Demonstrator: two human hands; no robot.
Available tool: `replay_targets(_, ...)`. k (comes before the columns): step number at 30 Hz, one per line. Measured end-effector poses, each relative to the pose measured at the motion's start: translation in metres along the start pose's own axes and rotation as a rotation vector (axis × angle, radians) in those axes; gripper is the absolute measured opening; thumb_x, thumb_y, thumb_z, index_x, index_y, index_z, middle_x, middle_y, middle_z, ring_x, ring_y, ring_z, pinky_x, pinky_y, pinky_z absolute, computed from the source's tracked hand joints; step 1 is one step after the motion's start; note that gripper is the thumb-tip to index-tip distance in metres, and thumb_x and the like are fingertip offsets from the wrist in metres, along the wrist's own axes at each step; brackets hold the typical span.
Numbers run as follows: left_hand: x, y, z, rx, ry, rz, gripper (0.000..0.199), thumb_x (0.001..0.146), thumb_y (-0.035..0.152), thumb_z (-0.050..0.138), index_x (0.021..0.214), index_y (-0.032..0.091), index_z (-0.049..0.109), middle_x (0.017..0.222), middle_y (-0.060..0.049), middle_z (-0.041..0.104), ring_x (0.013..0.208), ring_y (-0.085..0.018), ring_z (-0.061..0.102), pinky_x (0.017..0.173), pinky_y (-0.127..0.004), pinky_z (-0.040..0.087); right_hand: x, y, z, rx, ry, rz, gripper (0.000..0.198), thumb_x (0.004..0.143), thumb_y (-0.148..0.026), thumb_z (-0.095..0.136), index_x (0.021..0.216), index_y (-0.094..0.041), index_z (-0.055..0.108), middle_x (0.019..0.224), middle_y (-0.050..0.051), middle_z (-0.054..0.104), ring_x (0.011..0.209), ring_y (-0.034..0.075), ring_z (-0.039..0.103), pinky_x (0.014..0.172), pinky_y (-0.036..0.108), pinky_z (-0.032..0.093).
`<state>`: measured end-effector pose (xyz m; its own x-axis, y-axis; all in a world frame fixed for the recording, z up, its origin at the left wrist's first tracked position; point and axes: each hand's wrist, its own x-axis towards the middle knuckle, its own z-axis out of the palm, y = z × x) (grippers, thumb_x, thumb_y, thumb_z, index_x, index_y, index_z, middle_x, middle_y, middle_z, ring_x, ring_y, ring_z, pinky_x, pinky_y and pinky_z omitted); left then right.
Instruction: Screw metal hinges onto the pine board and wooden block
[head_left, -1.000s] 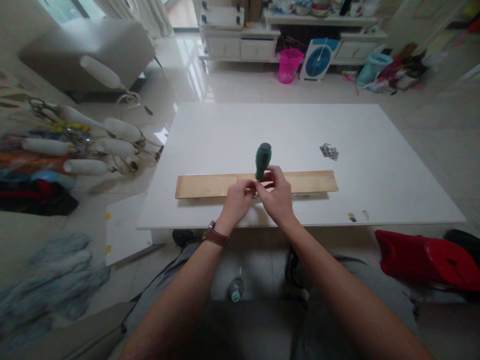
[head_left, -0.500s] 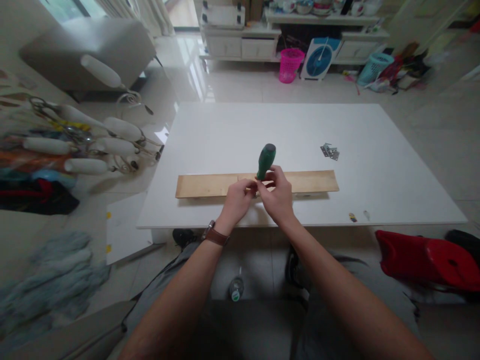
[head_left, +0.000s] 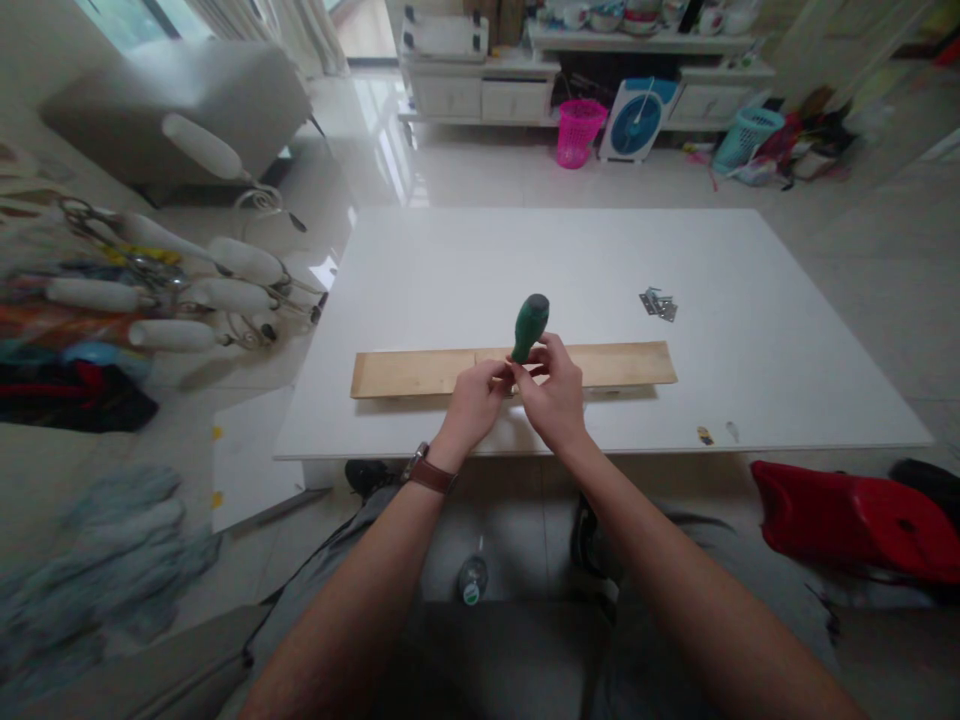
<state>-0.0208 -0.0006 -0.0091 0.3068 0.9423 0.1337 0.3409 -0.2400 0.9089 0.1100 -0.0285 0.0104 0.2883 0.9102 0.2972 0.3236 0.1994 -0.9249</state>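
Note:
A green-handled screwdriver (head_left: pixel 531 327) with a dark end cap stands nearly upright over the middle of a narrow wooden board (head_left: pixel 412 372). My right hand (head_left: pixel 553 390) is closed at the lower end of its handle, fingers curled round behind it. Close against it, my left hand (head_left: pixel 480 395) is closed in a pinch above the board. What its fingertips hold is hidden, and so is the screwdriver's tip. The board lies lengthwise across the white table (head_left: pixel 450 270), slightly raised, with a shadow under its near edge.
Several small metal plates (head_left: pixel 658 304) lie in a pile right of the board. Two small flat pieces (head_left: pixel 705 435) are by the table's near edge. A red stool (head_left: pixel 855 515) is on the floor at right, and a clear bottle (head_left: pixel 472 580) stands below the table between my legs.
The screwdriver handle has shifted very slightly down and left. Both hands keep nearly the same position over the board.

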Motion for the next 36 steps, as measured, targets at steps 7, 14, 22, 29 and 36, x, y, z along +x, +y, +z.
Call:
replay_targets(7,0.0005,-0.0024,0.0021,-0.066,0.035,-0.033,0.018,0.089,0.003,0.065,0.086,0.018,0.075,0.091,-0.004,0.081,0.085,-0.018,0.075,0.082,-0.029,0.061,0.0003,-0.0018,-0.0027,-0.019,0.017,0.041,0.034,0.081,-0.022,0.073,0.112,-0.027,0.063,0.081,-0.004,0.074,0.076,0.019,0.073,0.070,0.033,0.060)
replay_targets(14,-0.0001,-0.0018,-0.0017,-0.054,-0.013,-0.002,0.020,0.095,0.008,0.061,0.096,0.018,0.079,0.101,-0.007,0.083,0.090,-0.019,0.075,0.085,-0.030,0.061,-0.0007,-0.0011,-0.0008,0.003,0.018,0.011,0.030,0.088,-0.020,0.064,0.116,-0.029,0.060,0.090,-0.001,0.080,0.084,0.020,0.076,0.075,0.035,0.061)
replay_targets(22,0.0002,0.0008,-0.0014,-0.047,-0.008,-0.003,0.020,0.090,0.004,0.061,0.090,0.018,0.076,0.096,-0.005,0.081,0.089,-0.018,0.074,0.085,-0.029,0.062,0.0010,-0.0044,-0.0005,-0.037,0.026,0.027,0.020,0.083,-0.027,0.072,0.098,-0.026,0.058,0.081,-0.003,0.071,0.076,0.018,0.070,0.066,0.030,0.058)
replay_targets(29,0.0018,-0.0026,-0.0006,-0.040,-0.049,0.028,0.020,0.092,0.006,0.062,0.094,0.019,0.078,0.101,-0.007,0.083,0.094,-0.021,0.077,0.091,-0.035,0.063,-0.0005,-0.0010,-0.0024,0.004,0.024,0.014,0.030,0.083,-0.018,0.070,0.112,-0.026,0.066,0.085,-0.002,0.078,0.076,0.018,0.074,0.071,0.032,0.060)
replay_targets(36,0.0009,-0.0058,0.0050,-0.114,0.002,0.001,0.021,0.090,0.005,0.061,0.092,0.018,0.078,0.098,-0.008,0.083,0.089,-0.021,0.076,0.089,-0.035,0.064,0.0005,-0.0016,-0.0022,0.002,0.013,0.022,0.034,0.081,-0.023,0.074,0.113,-0.027,0.065,0.087,-0.002,0.077,0.081,0.019,0.075,0.069,0.032,0.060)
